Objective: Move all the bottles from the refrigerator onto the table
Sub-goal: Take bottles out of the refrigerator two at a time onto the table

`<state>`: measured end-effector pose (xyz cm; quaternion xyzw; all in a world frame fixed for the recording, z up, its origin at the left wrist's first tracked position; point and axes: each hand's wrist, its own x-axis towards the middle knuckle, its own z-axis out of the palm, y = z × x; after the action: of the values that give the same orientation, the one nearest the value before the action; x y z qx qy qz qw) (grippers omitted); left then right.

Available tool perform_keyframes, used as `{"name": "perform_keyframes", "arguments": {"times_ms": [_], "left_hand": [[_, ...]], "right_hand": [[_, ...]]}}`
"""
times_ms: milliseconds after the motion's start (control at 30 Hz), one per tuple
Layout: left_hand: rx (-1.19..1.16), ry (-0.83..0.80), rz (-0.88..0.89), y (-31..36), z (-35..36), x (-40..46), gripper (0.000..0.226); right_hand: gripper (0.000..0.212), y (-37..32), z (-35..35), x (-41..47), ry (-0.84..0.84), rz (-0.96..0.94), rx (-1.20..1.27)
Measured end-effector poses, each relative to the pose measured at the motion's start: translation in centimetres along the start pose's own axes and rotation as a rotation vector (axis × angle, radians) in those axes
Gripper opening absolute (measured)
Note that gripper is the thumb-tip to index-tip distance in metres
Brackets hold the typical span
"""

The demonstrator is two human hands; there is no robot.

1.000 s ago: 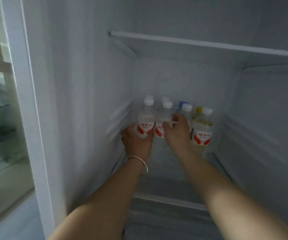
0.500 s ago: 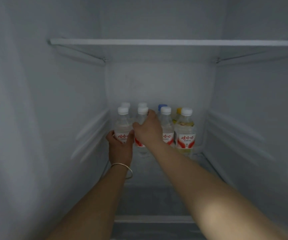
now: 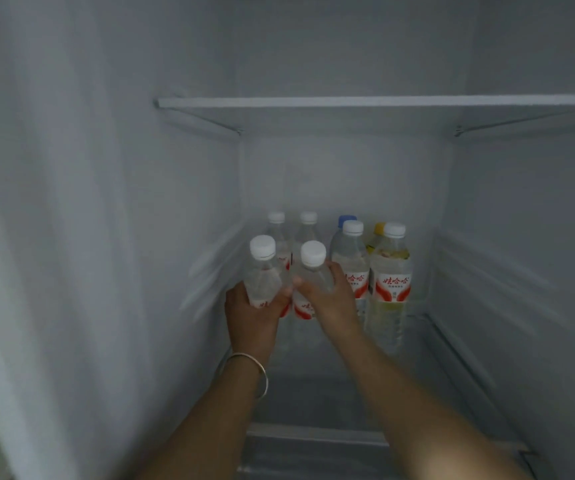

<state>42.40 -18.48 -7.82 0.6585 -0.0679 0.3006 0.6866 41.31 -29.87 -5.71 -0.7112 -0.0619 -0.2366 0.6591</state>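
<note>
Both arms reach into the refrigerator [image 3: 106, 237]. Left hand [image 3: 251, 317], thin bangle [image 3: 248, 372] on its wrist, grips a white-capped bottle [image 3: 262, 271] round the label. Right hand [image 3: 327, 299] grips the next white-capped bottle [image 3: 310, 268] just beside it. Both are tilted toward the camera. Six other bottles [image 3: 391, 271] stand upright on the shelf [image 3: 428, 341] behind and to the right, one blue-capped, one yellow-capped.
</note>
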Motion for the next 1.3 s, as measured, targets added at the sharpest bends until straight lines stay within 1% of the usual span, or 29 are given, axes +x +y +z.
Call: {"name": "perform_keyframes", "arguments": {"times_ms": [100, 200, 233, 300, 400, 467, 567, 667, 733, 767, 833, 900, 967, 1033, 1067, 1167, 1300], "left_hand": [[-0.015, 0.030, -0.041, -0.6, -0.5, -1.0, 0.031], [-0.008, 0.060, -0.077, -0.5, -0.8, -2.1, 0.046], [-0.012, 0.070, -0.073, -0.3, -0.9, -2.3, 0.047], [-0.031, 0.078, -0.053, 0.6, -1.1, -2.8, 0.039], [-0.053, 0.046, -0.035, 3.0, -1.7, -3.9, 0.033], [-0.080, 0.004, -0.046, 5.0, -2.1, -5.0, 0.037], [-0.139, -0.060, -0.053, 7.5, -2.8, -6.7, 0.040], [-0.202, -0.205, -0.076, 9.3, -4.3, -9.2, 0.045], [-0.222, -0.348, -0.076, 10.4, -5.5, -11.6, 0.057], [-0.221, -0.397, -0.071, 10.9, -6.0, -13.0, 0.056], [-0.225, -0.467, -0.088, 12.0, -7.0, -16.2, 0.042], [-0.254, -0.541, -0.139, 13.2, -7.4, -20.0, 0.033], [-0.271, -0.625, -0.207, 14.1, -7.7, -24.5, 0.030], [-0.289, -0.712, -0.263, 15.5, -7.9, -28.9, 0.030], [-0.294, -0.764, -0.268, 16.2, -7.9, -31.0, 0.030], [-0.320, -0.910, -0.258, 18.9, -7.7, -37.1, 0.027], [-0.371, -1.096, -0.271, 22.8, -8.1, -45.3, 0.027]], "right_hand": [[0.041, 1.1, 0.0, -0.5, -0.034, -0.031, 0.087], [0.048, 1.4, 0.7, -1.4, 0.048, -0.060, 0.096], [0.049, 1.4, 0.9, -1.7, 0.083, -0.064, 0.093], [0.044, 0.8, 1.1, -2.6, 0.165, -0.078, 0.091], [0.036, -1.4, 0.9, -4.2, 0.246, -0.080, 0.069], [0.036, -3.1, 0.4, -5.7, 0.297, -0.074, 0.075], [0.040, -5.6, -0.6, -8.3, 0.361, -0.118, 0.021], [0.058, -7.6, -1.5, -12.2, 0.416, -0.133, 0.013], [0.066, -8.9, -2.3, -15.6, 0.499, -0.097, -0.061], [0.063, -9.4, -2.9, -17.5, 0.542, -0.066, -0.111], [0.046, -10.6, -4.3, -21.9, 0.625, -0.037, -0.184], [0.038, -11.7, -5.9, -26.4, 0.697, 0.019, -0.259], [0.042, -12.4, -7.6, -31.1, 0.770, 0.088, -0.321], [0.059, -13.3, -9.6, -35.7, 0.879, 0.148, -0.365], [0.063, -13.9, -10.7, -37.9, 0.942, 0.168, -0.379], [0.056, -16.1, -13.9, -44.5, 1.075, 0.205, -0.393], [0.068, -18.9, -17.3, -53.0, 1.212, 0.244, -0.482]]}}
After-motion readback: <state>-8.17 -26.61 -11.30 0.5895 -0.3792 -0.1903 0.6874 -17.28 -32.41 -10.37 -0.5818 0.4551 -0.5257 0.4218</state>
